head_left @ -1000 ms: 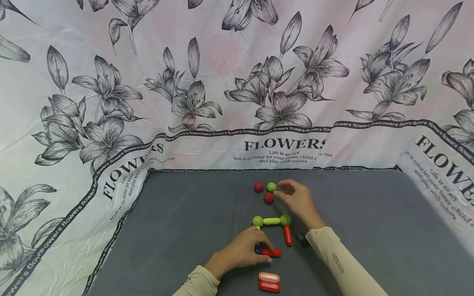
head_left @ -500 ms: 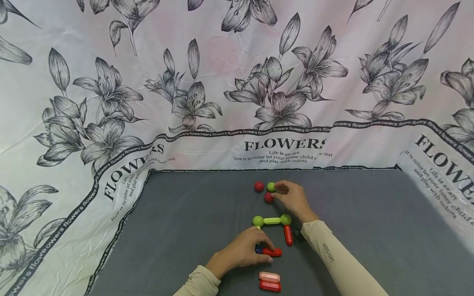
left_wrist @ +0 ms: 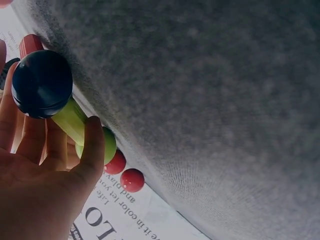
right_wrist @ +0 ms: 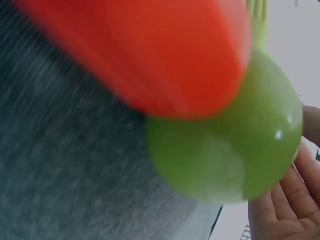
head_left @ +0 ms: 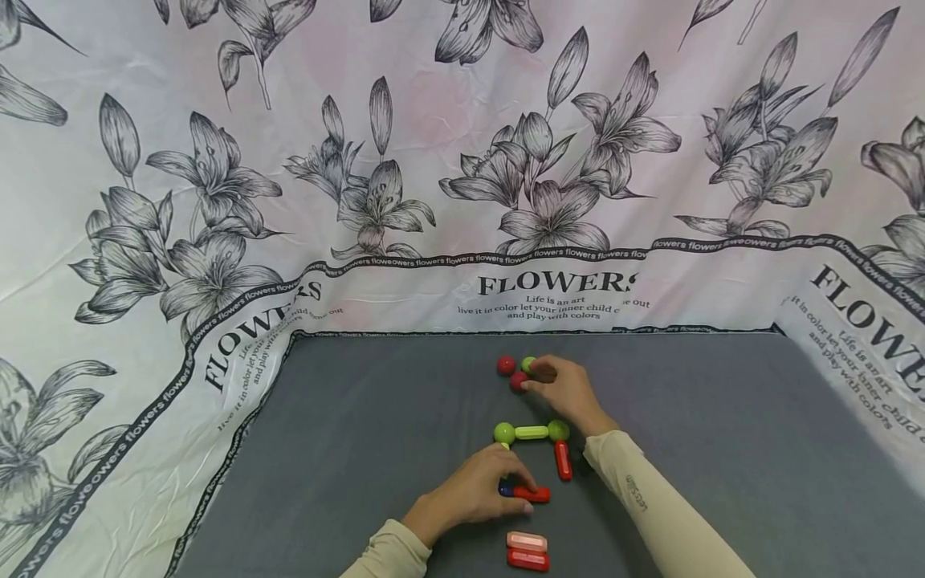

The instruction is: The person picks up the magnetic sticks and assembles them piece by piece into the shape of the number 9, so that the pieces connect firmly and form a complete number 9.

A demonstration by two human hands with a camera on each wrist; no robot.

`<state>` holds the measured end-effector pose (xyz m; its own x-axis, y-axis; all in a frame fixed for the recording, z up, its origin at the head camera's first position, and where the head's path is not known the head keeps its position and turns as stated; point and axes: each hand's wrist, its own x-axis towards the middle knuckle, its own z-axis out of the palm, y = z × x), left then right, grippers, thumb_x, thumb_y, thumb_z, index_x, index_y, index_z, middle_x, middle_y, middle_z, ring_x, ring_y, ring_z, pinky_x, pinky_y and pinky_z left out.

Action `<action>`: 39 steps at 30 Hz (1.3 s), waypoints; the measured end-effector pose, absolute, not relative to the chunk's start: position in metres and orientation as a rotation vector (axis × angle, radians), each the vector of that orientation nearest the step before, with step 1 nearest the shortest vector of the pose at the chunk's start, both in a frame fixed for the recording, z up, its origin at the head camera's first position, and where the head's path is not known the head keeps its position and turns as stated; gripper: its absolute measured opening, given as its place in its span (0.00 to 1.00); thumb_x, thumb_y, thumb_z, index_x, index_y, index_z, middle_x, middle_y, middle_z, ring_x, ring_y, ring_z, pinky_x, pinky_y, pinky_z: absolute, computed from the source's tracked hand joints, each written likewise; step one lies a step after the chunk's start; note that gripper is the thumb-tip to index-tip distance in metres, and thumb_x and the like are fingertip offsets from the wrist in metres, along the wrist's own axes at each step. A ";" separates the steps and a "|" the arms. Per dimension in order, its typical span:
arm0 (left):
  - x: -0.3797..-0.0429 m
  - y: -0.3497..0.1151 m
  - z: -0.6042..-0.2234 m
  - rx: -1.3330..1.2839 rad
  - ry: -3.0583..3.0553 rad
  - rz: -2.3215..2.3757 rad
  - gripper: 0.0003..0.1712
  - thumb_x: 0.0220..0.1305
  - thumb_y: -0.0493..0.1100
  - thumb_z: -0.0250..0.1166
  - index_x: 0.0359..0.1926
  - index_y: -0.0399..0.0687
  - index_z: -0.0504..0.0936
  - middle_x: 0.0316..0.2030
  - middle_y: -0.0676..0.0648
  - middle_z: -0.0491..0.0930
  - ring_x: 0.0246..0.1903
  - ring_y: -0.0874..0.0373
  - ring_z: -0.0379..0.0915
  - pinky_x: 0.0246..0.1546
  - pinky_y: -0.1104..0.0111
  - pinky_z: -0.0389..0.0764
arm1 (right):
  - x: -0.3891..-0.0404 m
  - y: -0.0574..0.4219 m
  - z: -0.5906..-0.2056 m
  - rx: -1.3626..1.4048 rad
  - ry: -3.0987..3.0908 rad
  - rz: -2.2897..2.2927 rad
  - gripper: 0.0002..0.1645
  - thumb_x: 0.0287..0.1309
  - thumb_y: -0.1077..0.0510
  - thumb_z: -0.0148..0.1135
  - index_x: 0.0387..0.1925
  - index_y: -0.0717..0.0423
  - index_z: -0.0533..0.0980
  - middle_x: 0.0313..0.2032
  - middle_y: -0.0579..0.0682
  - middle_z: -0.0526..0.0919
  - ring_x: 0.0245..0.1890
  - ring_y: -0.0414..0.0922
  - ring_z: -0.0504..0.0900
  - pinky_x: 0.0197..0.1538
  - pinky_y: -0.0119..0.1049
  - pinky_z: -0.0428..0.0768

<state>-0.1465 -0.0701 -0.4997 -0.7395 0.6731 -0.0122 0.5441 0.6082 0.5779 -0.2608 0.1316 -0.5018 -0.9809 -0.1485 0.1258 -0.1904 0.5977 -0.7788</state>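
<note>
In the head view, my left hand (head_left: 480,486) bends over a corner of the toy shape, its finger and thumb about a red stick (head_left: 533,494) joined to a dark blue ball (head_left: 506,487). That blue ball (left_wrist: 42,82) looms large in the left wrist view, with a yellow-green stick (left_wrist: 72,120) leading to a green ball. Farther back, my right hand (head_left: 571,391) reaches to a loose green ball (head_left: 528,365), partly covered by a finger. Its thumb touches a red ball (head_left: 519,381). Any grip on the green ball is hidden.
Another red ball (head_left: 507,365) lies to the left. Two green balls (head_left: 558,431) joined by a yellow-green stick (head_left: 531,432) form the shape's far side, with a red stick (head_left: 563,460) pointing nearer. A pink stick (head_left: 527,541) and a red stick (head_left: 527,559) lie in front.
My right hand has moved left to the loose balls, and the nearer red ball has shifted slightly left and away. My left hand stays in place.
</note>
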 end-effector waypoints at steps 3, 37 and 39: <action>-0.146 -0.070 -0.499 1.004 2.601 0.831 0.12 0.59 0.53 0.74 0.45 0.62 0.88 0.41 0.65 0.84 0.46 0.73 0.74 0.56 0.72 0.75 | -0.261 0.126 -0.500 0.306 -2.781 1.377 0.22 0.54 0.55 0.75 0.50 0.58 0.82 0.50 0.58 0.87 0.51 0.55 0.86 0.52 0.49 0.83; -0.147 -0.073 -0.503 1.017 2.633 0.782 0.13 0.59 0.44 0.74 0.46 0.64 0.87 0.39 0.63 0.82 0.41 0.72 0.73 0.50 0.75 0.74 | -0.257 0.128 -0.516 0.304 -2.768 1.442 0.26 0.54 0.56 0.75 0.55 0.59 0.81 0.49 0.62 0.87 0.48 0.56 0.87 0.51 0.48 0.84; -0.147 -0.073 -0.502 1.004 2.634 0.778 0.13 0.60 0.43 0.73 0.46 0.63 0.87 0.39 0.63 0.82 0.42 0.72 0.73 0.51 0.75 0.74 | -0.256 0.132 -0.514 0.272 -2.754 1.456 0.27 0.54 0.56 0.75 0.55 0.59 0.80 0.50 0.62 0.87 0.49 0.56 0.87 0.52 0.48 0.84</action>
